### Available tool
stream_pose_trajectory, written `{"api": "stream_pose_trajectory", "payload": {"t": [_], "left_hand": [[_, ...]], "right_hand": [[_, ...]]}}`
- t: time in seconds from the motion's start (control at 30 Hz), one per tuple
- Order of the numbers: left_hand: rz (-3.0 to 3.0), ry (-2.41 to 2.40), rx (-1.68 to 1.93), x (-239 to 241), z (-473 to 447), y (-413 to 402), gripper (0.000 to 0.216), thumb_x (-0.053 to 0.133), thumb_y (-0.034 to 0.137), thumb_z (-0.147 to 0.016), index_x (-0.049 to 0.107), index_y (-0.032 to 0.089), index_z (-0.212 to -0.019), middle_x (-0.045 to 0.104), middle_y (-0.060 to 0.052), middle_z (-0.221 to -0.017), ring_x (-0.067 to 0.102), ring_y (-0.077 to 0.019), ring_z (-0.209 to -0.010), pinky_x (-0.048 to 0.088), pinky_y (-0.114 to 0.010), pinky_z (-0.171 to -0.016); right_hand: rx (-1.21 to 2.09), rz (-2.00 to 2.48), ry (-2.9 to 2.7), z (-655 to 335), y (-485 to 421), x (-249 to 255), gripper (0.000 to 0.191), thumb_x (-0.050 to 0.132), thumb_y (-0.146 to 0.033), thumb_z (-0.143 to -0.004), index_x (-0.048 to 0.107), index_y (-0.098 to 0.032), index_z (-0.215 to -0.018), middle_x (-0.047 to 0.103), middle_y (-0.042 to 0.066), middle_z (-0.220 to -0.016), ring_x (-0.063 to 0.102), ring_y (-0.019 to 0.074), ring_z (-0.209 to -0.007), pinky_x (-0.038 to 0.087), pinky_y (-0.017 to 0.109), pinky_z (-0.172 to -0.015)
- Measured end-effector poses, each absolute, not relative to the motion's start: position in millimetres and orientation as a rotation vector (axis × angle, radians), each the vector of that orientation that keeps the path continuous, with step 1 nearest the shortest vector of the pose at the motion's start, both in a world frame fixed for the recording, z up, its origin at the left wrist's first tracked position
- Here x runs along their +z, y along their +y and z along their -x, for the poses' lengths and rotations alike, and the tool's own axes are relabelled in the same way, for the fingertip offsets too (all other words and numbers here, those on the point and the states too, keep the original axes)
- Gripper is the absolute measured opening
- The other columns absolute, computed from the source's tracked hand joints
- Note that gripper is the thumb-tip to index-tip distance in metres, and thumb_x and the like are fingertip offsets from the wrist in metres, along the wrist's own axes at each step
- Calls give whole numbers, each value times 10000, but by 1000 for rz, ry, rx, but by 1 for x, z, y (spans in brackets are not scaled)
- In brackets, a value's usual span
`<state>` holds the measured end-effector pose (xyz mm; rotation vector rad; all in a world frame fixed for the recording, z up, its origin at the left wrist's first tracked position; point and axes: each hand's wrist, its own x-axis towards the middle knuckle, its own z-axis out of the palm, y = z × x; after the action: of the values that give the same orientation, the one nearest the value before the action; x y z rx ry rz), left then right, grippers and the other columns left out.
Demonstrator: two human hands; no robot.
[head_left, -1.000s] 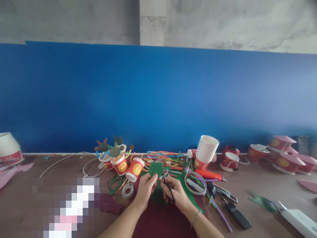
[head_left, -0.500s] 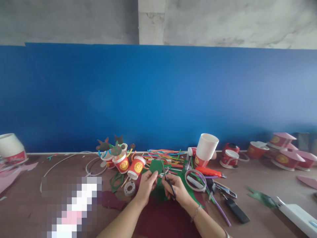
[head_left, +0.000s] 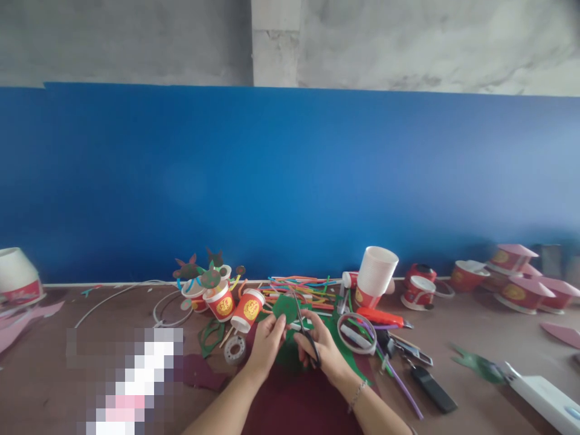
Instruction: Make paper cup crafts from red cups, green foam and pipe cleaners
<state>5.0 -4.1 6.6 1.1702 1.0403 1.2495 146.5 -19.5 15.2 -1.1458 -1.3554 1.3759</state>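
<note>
Between the thumb and fingers of my left hand (head_left: 268,344) is a small piece of green paper (head_left: 285,308), held up above the table. My right hand (head_left: 322,347) is closed around the black handles of a pair of scissors (head_left: 309,339). The blades point up and away, close beside the right edge of the green piece; whether they touch it I cannot tell. Below both hands lie more green sheets and a dark red sheet (head_left: 303,402).
Decorated paper cups (head_left: 248,311) and a tape roll (head_left: 235,350) sit to the left. Colourful pipe cleaners (head_left: 312,282) lie behind my hands. To the right are stacked white cups (head_left: 378,272), a large tape ring (head_left: 357,333), an orange-red cutter (head_left: 383,316) and a black fob (head_left: 434,386).
The green piece has turned slightly in my left hand. My right fingers have spread a little on the scissors, and the blades have shifted slightly. The whole view has moved a little.
</note>
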Motion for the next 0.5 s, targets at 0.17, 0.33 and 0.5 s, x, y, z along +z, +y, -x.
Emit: {"api": "stream_pose_trajectory", "payload": {"t": [0.17, 0.33, 0.5], "left_hand": [[-1180, 1042, 1242, 1, -3, -1, 466, 557, 617, -738, 458, 179, -615, 382, 64, -528, 323, -81, -481, 218, -209, -460], [-1164, 1035, 1261, 1, -3, -1, 478, 564, 631, -724, 456, 179, -615, 376, 67, -525, 306, -80, -482, 206, -212, -459], [-1152, 1070, 1288, 5, -3, -3, 510, 556, 657, -711, 407, 192, -564, 329, 78, -490, 279, -73, -444, 189, -216, -445]], "right_hand": [[1373, 1132, -1360, -146, -20, 16, 816, 643, -519, -709, 253, -145, -1320, 555, -86, -456, 449, 80, -327, 306, 150, -316], [1354, 1153, -1383, -146, -19, 15, 782, 648, -515, -709, 308, -135, -1301, 550, -77, -448, 446, 83, -316, 296, 154, -304], [1346, 1161, -1392, -147, -18, 12, 760, 653, -524, -708, 345, -152, -1295, 559, -69, -449, 468, 91, -317, 301, 150, -291]]}}
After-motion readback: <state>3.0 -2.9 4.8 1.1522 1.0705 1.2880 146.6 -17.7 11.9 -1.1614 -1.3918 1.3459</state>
